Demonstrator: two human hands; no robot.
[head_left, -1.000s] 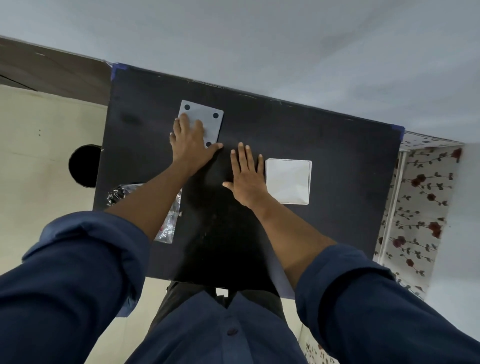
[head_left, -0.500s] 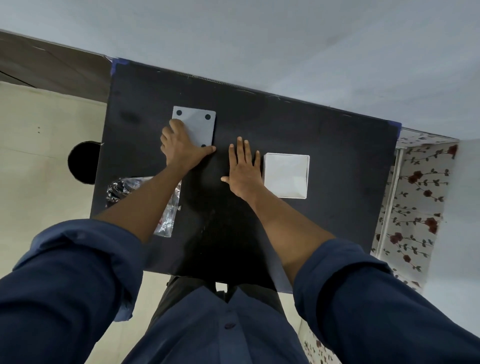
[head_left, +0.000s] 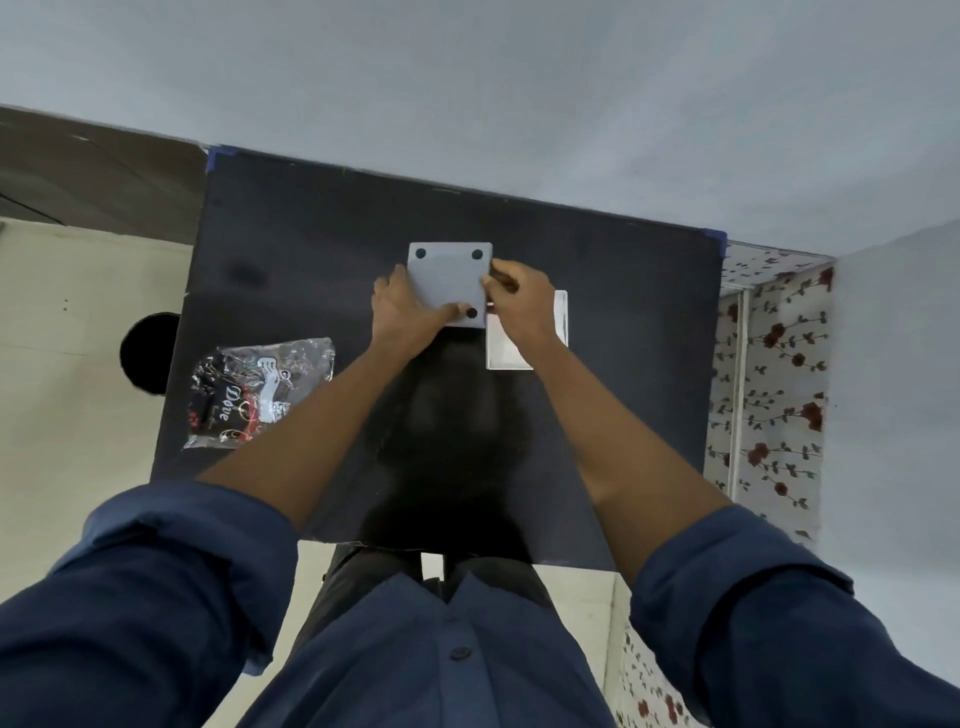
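A grey square plate (head_left: 449, 280) with dark round holes at its corners is held over the black table (head_left: 311, 260). My left hand (head_left: 402, 306) grips its left edge, thumb laid across the near part. My right hand (head_left: 519, 299) pinches its right edge with curled fingers. A white square piece (head_left: 501, 351) lies on the table just right of the plate, partly hidden under my right hand and wrist.
A clear plastic packet (head_left: 254, 395) with dark printed contents lies near the table's left edge. A grey wall runs along the table's far edge. A flower-patterned surface (head_left: 769, 384) stands right of the table. A dark round object (head_left: 148, 353) sits on the pale floor at left.
The grey plate has moved right toward the white piece. My right hand left the table, where it lay flat, and took the plate's right edge. The packet shows more fully now.
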